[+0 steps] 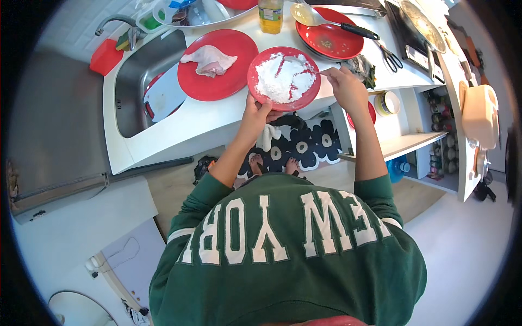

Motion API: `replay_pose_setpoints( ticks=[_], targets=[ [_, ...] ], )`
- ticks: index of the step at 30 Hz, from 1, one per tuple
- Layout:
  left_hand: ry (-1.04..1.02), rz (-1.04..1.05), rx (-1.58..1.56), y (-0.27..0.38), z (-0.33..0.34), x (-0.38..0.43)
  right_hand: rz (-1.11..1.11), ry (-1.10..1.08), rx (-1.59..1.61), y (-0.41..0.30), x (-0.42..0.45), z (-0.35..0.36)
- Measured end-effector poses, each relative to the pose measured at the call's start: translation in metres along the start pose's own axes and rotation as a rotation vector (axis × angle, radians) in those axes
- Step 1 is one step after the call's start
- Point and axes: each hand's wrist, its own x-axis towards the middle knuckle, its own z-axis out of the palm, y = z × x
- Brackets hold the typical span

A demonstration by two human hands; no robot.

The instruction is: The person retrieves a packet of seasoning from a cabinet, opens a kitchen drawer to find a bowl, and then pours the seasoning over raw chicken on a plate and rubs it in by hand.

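My left hand grips the near rim of a red plate, thumb on top and fingers underneath. White powder like flour covers much of that plate, with red streaks showing through. In my right hand is the handle of a thin utensil. Its other end lies in the powder, so I cannot tell whether it is a spoon or a fork. Just left, a larger red plate carries a raw chicken leg with its skin on.
A sink with a white cutting board is at left. Behind stand an oil bottle and a red bowl with a ladle across it. Scissors and a frying pan lie right. Below juts an open drawer.
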Motion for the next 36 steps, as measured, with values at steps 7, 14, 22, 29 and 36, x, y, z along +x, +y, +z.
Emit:
replay_pose_setpoints(
  ticks=[7,14,22,29,36],
  targets=[
    [-0.001,0.031,0.094,-0.002,-0.014,0.014,0.038,-0.018,0.119,-0.009,-0.013,-0.001],
    [-0.015,-0.01,0.027,0.002,0.001,0.003,-0.034,0.013,0.009,-0.024,-0.033,0.01],
    [-0.033,0.022,0.032,0.004,-0.004,0.008,0.131,-0.009,-0.203,-0.043,-0.051,-0.002],
    [-0.059,-0.04,0.07,0.005,-0.014,0.014,0.025,0.101,-0.211,-0.072,-0.046,0.002],
    [-0.165,-0.071,0.097,0.008,-0.016,0.025,0.006,0.137,-0.212,-0.042,-0.041,0.019]
  ],
)
